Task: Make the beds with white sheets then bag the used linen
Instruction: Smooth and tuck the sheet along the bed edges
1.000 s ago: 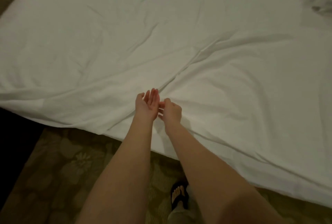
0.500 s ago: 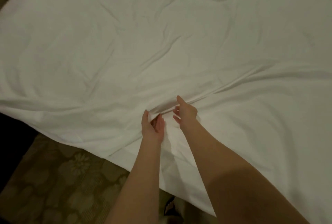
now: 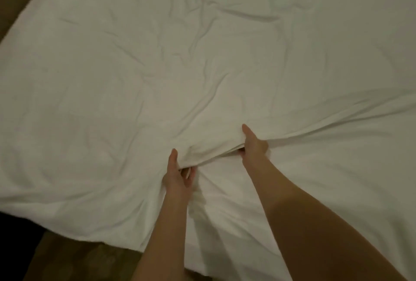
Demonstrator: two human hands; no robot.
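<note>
White sheet (image 3: 202, 66): light, soft, creasing cloth spread over the bed, a raised fold near the bed's near edge pinched by the left hand (image 3: 179, 173) and right hand (image 3: 253, 145); best gripped along that fold or the hem.

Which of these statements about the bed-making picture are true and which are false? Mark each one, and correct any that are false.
1. Both hands grip the white sheet. True: the left hand and the right hand each hold a raised fold.
2. The sheet lies perfectly smooth. False: wrinkles run across it.
3. The left hand is nearer the bed's edge than the right hand. True.
4. A pillow sits between the hands. False: only bunched sheet is there.
5. The floor shows at lower left. True.
</note>
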